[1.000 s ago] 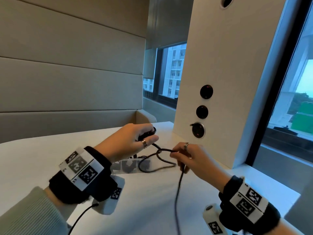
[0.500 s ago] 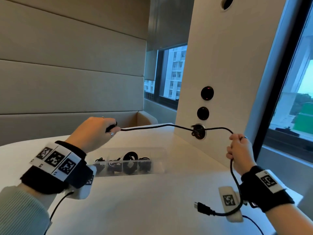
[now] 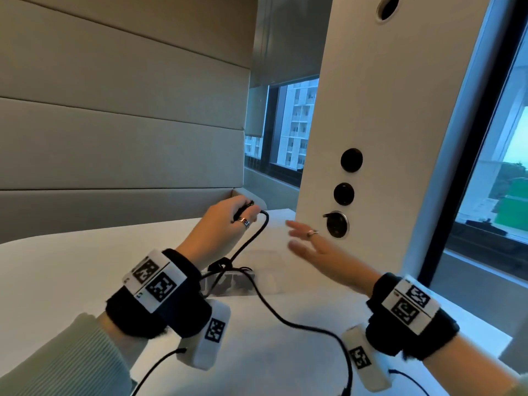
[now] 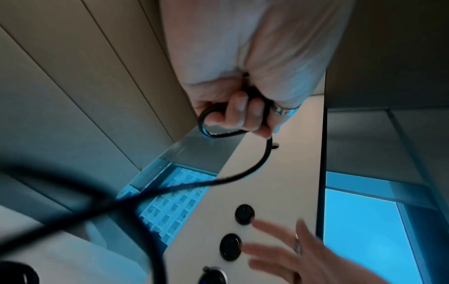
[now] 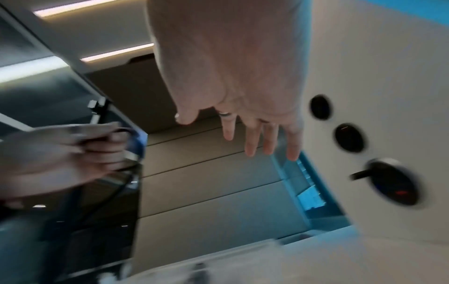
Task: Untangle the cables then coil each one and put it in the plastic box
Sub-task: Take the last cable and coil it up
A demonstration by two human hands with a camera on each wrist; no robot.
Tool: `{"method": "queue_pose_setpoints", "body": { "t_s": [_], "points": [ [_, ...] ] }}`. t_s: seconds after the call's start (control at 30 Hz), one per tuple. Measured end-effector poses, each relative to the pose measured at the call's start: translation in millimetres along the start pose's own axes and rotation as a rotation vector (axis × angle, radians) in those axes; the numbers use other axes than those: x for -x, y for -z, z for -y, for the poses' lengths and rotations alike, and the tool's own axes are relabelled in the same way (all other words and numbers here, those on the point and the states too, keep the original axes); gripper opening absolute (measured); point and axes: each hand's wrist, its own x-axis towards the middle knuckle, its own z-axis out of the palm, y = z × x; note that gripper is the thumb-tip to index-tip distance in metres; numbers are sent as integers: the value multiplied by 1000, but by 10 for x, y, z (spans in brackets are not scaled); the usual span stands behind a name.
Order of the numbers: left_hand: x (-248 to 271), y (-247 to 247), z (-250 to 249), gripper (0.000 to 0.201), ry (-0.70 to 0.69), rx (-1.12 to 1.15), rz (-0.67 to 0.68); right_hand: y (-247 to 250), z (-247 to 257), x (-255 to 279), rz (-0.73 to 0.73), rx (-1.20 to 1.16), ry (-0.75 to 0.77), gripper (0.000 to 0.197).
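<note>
White table, padded wall behind. Left hand clenched round cable end, small loop in fist; rest trails across table past box. Right hand empty, fingers spread, near pillar. Advice: feed even loops into left fist, keep slack untwisted. Box contents blurred; cable's far end cut off.

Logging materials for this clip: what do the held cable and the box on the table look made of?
Cable: black, matte rubbery jacket, bending in soft curves from the left hand.
Box: clear, glossy plastic, apparently; coiled cables show through its wall.
</note>
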Motion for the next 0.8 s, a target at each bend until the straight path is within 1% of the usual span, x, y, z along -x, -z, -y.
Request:
{"method": "queue_pose_setpoints", "body": {
  "t_s": [0.03, 0.07, 0.1, 0.13, 0.17, 0.2, 0.27, 0.3, 0.37, 0.43, 0.47, 0.5, 0.57, 0.6, 0.67, 0.7, 0.8],
  "points": [
    [-3, -37, -18, 26, 7, 22, -12, -94, 114, 1, 86, 5, 23, 61],
    [3, -67, -35, 26, 12, 40, -22, -180, 197, -6, 132, 2, 40, 64],
    [14, -94, -40, 25, 17, 59, -32, -249, 250, -29, 132, -27, 48, 59],
    [27, -112, -39, 25, 30, 92, -37, -294, 281, -70, 95, -96, 40, 45],
    [42, -123, -35, 25, 58, 160, -39, -304, 325, -104, 39, -195, 24, 27],
    [62, -121, -37, 26, 96, 259, -28, -284, 364, -130, -18, -313, -4, 16],
    [99, -89, -57, 28, 178, 456, 45, -229, 378, -172, -51, -486, -17, 22],
    [121, -69, -71, 28, 207, 529, 105, -210, 388, -183, -59, -514, -26, 23],
    [158, -31, -136, 30, 230, 663, 243, -242, 448, -192, -64, -438, -73, 27],
    [179, 1, -215, 32, 211, 787, 343, -340, 489, -213, -30, -312, -50, 35],
    [178, 7, -250, 30, 197, 843, 349, -384, 525, -203, -22, -250, -38, 36],
    [169, 1, -271, 28, 196, 896, 323, -420, 544, -177, 13, -200, -13, 36],
    [132, -36, -270, 27, 235, 995, 238, -494, 589, -101, 96, -170, 27, 36],
    [111, -63, -253, 27, 245, 1012, 197, -502, 586, -54, 139, -135, 55, 32],
    [98, -124, -234, 27, 231, 940, 147, -462, 565, 40, 188, -43, 80, 24],
    [100, -151, -219, 25, 203, 846, 135, -436, 561, 62, 196, -19, 87, 23],
    [133, -197, -198, 24, 74, 436, 106, -399, 529, 105, 186, 43, 97, 27]
  ]
}}
